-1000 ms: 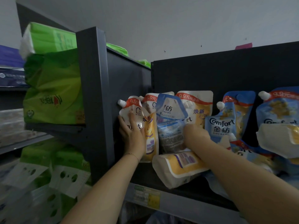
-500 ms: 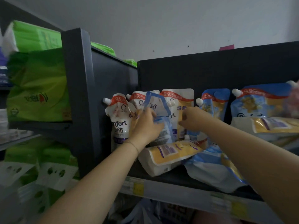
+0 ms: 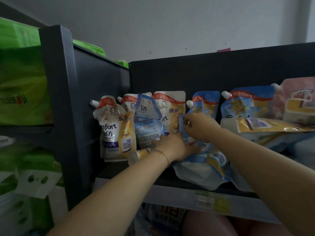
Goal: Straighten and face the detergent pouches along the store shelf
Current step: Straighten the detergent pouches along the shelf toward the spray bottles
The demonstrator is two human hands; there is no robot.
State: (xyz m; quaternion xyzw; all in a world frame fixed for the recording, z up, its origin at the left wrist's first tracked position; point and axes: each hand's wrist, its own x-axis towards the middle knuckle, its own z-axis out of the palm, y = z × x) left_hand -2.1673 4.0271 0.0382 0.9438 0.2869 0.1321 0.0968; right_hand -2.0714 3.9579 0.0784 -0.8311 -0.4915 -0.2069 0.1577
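Left hand (image 3: 172, 147) now lower, among pouches (image 3: 202, 160)

Both hands (image 3: 172, 147) (image 3: 201, 126) reach forward, fingers curled

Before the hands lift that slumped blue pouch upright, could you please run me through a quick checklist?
1. Right hand pinching the blue pouch at its top: ok.
2. Left hand on the pouch's lower part: ok, though how firm the hold is, cannot tell.
3. Pouch clear of the shelf edge: not ok, its bottom overhangs.
4. Leftmost white pouch upright, label forward: ok.
5. Reversed blue pouch faced: not ok, back label shows.
6. Free slot behind: cannot tell.
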